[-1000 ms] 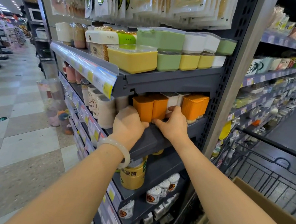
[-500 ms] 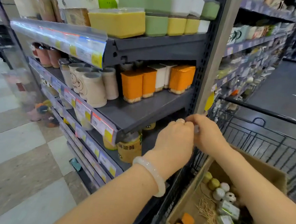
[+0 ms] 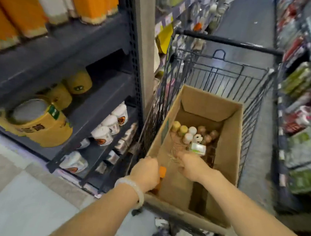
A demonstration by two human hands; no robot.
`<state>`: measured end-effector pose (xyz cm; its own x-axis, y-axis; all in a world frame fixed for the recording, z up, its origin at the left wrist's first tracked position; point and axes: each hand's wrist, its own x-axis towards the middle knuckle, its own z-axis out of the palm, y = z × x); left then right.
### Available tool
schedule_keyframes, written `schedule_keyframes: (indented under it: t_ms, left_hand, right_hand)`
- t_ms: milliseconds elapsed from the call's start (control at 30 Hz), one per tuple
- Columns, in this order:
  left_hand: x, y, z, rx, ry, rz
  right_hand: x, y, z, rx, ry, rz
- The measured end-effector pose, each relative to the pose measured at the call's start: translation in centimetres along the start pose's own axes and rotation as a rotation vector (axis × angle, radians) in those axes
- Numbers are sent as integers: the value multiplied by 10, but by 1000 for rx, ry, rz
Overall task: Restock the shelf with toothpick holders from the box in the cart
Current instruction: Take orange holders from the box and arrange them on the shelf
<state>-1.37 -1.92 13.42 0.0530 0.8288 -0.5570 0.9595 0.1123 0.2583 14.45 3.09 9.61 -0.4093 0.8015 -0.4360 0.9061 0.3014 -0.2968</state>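
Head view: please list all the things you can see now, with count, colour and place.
box: one, brown cardboard, in the cart
cart: one, black wire, right of the shelf
orange holders: several, with white ones between, upper shelf
yellow tubs: three, middle shelf
white jars: several, lower shelf
small holders: about ten, yellow, white and brown, far end of the box
green-white pack: one, in the box
loose toothpicks: a scatter, box floor
orange holder: one, by the left hand
left hand: at the box's left wall, bracelet on wrist
right hand: reaching into the box, fingers hidden
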Motion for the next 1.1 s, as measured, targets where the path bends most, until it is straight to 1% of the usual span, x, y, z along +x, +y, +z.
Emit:
schedule_keyframes:
  t_ms: [100, 200, 267, 333, 400, 467, 500, 567, 633, 733, 800, 867, 967, 1033, 1100]
  left_hand:
    - [26, 4, 26, -57, -79, -56]
    - [61, 9, 55, -176, -155, -195]
    - [85, 8, 76, -206, -225, -281]
    - [107, 4, 98, -203, -267, -325]
    - [127, 0, 117, -230, -294, -380]
    - [148, -3, 136, -208, -299, -404]
    - [156, -4, 143, -185, -313, -420]
    - [170, -8, 159, -150, -331, -465]
    - [179, -15, 173, -159, -325, -506]
    - [187, -21, 186, -209, -309, -585]
    - [191, -22, 191, -249, -273, -692]
    - [194, -21, 192, -330, -215, -758]
    - [195, -21, 191, -382, -196, -808]
    - [193, -19, 187, -408, -167, -808]
    - [190, -14, 181, -423, -166, -768]
  right_hand:
    - [21, 21, 32, 42, -136, 46]
    - [44, 38, 60, 75, -233, 77]
    - [61, 48, 80, 80, -293, 70]
    - [77, 56, 99, 88, -332, 79]
    - [91, 62, 115, 142, -346, 107]
    - [106, 67, 131, 209, -355, 133]
    - [112, 68, 138, 247, -365, 150]
    - [121, 70, 152, 409, -389, 185]
    - [128, 71, 165, 555, -377, 212]
    - [138, 71, 182, 630, -365, 194]
    - [144, 70, 189, 691, -336, 157]
    - [151, 70, 197, 679, -316, 98]
    - [155, 73, 201, 645, -345, 61]
    - [153, 76, 197, 635, -333, 55]
    - [147, 81, 190, 643, -306, 84]
